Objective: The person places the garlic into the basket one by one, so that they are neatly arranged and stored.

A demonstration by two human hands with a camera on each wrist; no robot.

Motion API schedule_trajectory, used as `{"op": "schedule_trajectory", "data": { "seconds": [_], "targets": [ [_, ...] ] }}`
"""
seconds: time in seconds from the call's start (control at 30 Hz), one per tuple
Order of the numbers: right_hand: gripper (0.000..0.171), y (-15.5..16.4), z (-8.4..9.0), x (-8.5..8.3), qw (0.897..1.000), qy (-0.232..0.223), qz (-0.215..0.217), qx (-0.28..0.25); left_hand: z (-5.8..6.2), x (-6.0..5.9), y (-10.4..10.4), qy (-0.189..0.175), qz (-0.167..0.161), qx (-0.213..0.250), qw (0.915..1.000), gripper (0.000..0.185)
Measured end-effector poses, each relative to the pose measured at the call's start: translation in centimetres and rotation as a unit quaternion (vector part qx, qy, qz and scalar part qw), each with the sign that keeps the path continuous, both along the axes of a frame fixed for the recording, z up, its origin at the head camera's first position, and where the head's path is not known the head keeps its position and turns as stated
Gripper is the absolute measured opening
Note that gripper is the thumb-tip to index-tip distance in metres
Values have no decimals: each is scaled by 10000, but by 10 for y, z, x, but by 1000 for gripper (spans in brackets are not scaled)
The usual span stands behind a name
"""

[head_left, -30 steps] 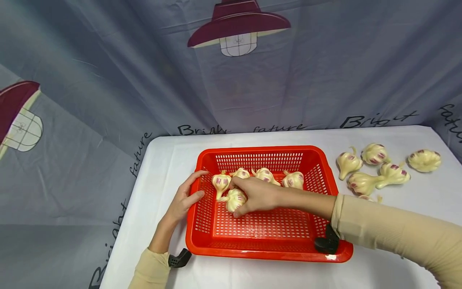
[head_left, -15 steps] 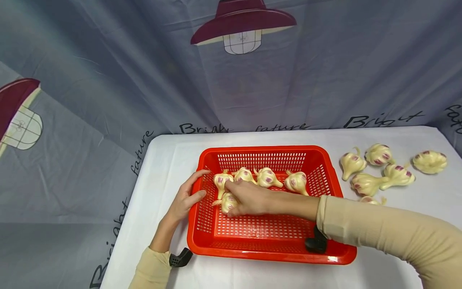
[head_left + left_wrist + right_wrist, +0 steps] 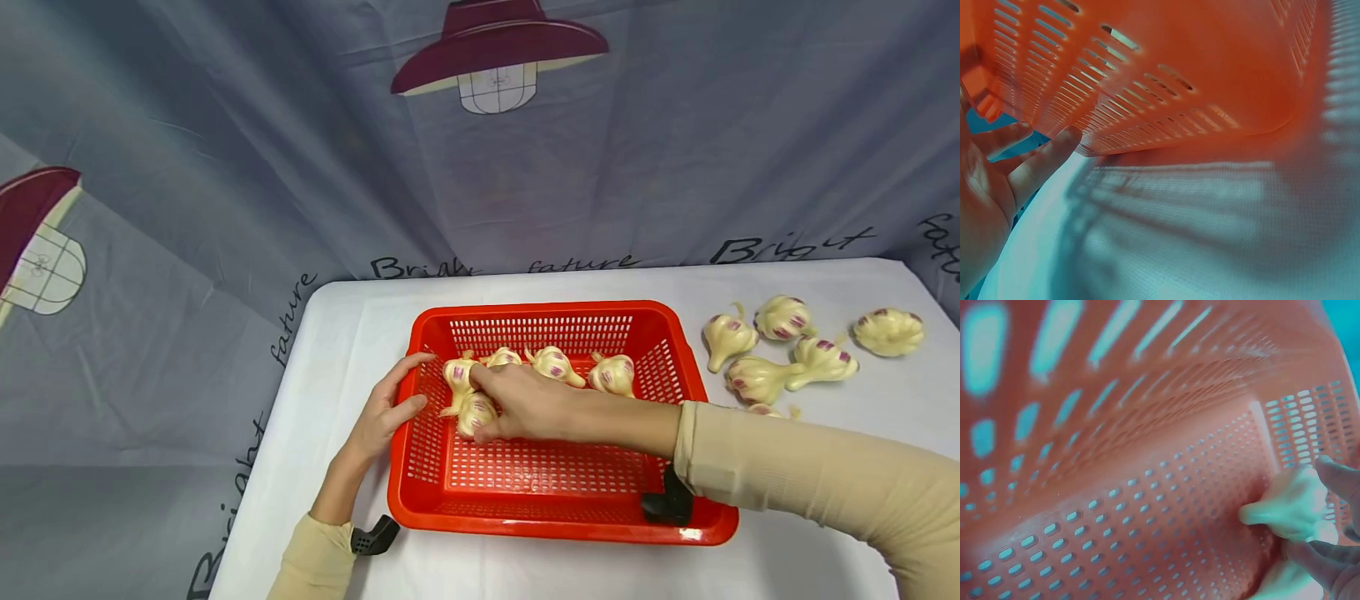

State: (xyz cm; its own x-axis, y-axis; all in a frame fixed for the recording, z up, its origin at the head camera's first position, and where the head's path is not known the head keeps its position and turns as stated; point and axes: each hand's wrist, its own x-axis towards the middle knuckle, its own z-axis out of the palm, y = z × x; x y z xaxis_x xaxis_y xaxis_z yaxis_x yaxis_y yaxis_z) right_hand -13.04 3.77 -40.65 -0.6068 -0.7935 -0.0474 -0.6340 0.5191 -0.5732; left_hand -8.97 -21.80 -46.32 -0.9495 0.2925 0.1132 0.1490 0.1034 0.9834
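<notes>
A red perforated plastic basket [image 3: 540,532] stands on the white table in the head view. Inside it, my right hand [image 3: 528,404] holds a garlic bulb [image 3: 476,417] near the left end, thumb and fingers about its sides. Another garlic bulb [image 3: 457,377] lies right behind that one. Several more, such as one garlic bulb [image 3: 553,364] and a second garlic bulb [image 3: 613,375], lie along the back of the basket. My left hand [image 3: 380,417] rests against the basket's left rim with its fingers extended; the left wrist view shows its fingertips [image 3: 1071,136] by the outer wall.
On the white-covered table [image 3: 352,325], right of the basket, lie several loose garlic bulbs [image 3: 821,362]. One garlic bulb [image 3: 763,410] there is partly hidden by the right forearm. A grey printed curtain [image 3: 525,183] hangs behind and to the left.
My right hand has moved the garlic bulb a little to the left, and the bulb has turned in its grip. The left hand stays at the rim.
</notes>
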Motion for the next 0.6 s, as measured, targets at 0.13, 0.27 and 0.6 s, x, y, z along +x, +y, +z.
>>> {"op": "schedule_trajectory", "data": {
  "seconds": [0.13,0.27,0.6],
  "targets": [
    [48,11,12,1,10000,25,-29,55,1,-1,-1,-19,-49,59,10000,53],
    [44,27,21,1,9998,89,-121,-114,1,-1,0,-55,-67,78,9999,53],
    [30,68,43,-6,9885,-736,-977,-887,0,1,-1,-43,-41,96,9999,54]
  ]
}}
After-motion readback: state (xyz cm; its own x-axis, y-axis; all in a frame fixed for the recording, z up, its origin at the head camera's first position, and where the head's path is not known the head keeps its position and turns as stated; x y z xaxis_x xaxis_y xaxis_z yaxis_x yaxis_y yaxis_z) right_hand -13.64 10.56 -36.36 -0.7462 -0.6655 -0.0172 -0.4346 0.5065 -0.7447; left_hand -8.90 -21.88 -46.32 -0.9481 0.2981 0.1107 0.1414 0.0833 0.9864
